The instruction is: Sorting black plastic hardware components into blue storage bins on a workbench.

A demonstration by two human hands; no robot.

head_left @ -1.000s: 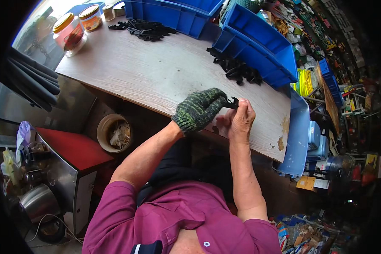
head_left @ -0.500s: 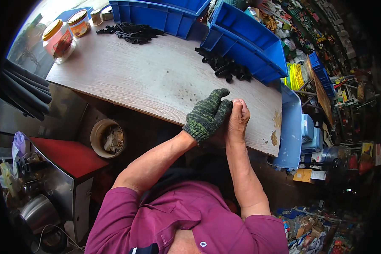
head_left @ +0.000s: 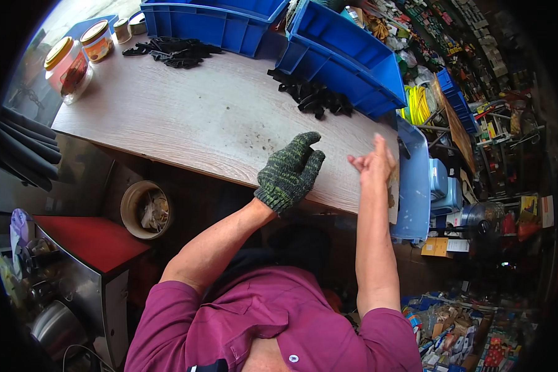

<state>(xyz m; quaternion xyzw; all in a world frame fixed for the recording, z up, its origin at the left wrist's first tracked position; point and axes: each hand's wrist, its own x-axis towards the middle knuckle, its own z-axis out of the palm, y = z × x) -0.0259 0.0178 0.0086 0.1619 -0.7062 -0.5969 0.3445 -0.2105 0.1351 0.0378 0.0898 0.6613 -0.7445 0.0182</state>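
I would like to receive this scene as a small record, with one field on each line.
Table: pale wood-grain top, stained in places
Left hand: gloved in dark green knit, fingers parted, nothing visible in it
Right hand: bare, blurred, fingers spread, near the pale blue tub
Black pieces: two heaps, near the blue crates
Jars: two, lidded, far left
Round bucket: on floor, scraps inside
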